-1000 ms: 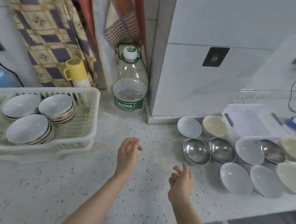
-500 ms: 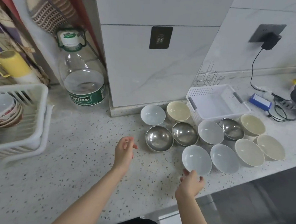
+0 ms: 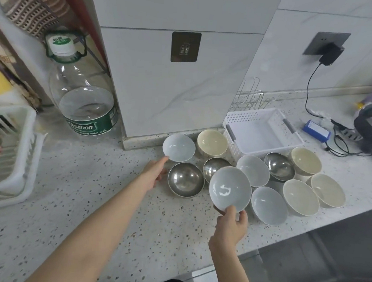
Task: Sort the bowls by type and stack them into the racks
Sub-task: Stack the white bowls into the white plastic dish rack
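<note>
Since half a second earlier, the right hand [image 3: 231, 225] had lifted a pale blue-white bowl [image 3: 230, 188] off the surface [image 3: 116, 204], pinching its near rim with thumb inside and fingers underneath, so it sat tilted above the spot between the steel bowl [image 3: 186, 179] and another pale bowl [image 3: 269, 206]. Meanwhile the left hand [image 3: 153, 171] had reached forward, fingers stretched out and touching the near rim of the back pale bowl [image 3: 178, 147], which looked tipped up a bit; couldn't tell if it actually had a grip on it. The rest of the bowls were still on the surface in a cluster: a second steel bowl [image 3: 212, 168] partly hidden behind the lifted one, a third steel one [image 3: 279, 166] further right, one more pale bowl [image 3: 253, 170], and four cream bowls, one at the back [image 3: 212, 142] and three on the right [image 3: 305, 161] [image 3: 300, 197] [image 3: 328, 190]. A white perforated basket [image 3: 261, 132] stood just behind them, and the white rack [image 3: 16, 152] was well apart at the far left, next to a big water bottle [image 3: 83, 95].
</note>
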A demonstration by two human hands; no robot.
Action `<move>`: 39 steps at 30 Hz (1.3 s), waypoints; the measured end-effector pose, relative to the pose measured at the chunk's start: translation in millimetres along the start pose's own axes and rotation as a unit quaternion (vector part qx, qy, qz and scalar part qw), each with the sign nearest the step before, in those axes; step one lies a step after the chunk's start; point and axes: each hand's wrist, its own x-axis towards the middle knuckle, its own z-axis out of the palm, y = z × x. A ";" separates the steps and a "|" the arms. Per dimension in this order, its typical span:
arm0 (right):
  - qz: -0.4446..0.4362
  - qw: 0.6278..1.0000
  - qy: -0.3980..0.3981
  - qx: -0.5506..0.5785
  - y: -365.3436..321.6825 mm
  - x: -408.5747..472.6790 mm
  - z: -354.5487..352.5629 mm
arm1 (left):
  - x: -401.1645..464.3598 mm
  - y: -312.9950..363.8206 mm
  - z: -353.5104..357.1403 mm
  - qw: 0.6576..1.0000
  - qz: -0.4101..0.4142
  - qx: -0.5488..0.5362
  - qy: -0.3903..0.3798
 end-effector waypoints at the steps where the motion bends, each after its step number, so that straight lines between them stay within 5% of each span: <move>1: -0.006 1.000 -0.011 -0.005 -3.9 1.7 3.2 | 4.3 4.7 3.3 1.000 -0.006 -0.010 0.003; 20: -0.027 0.996 -0.055 -0.071 -15.3 -8.1 37.7 | 2.3 3.8 -17.6 0.989 0.088 -0.054 0.106; 39: -0.096 0.945 -0.290 -0.114 60.8 -207.0 148.3 | -146.1 -42.2 -316.7 0.947 0.172 -0.143 0.231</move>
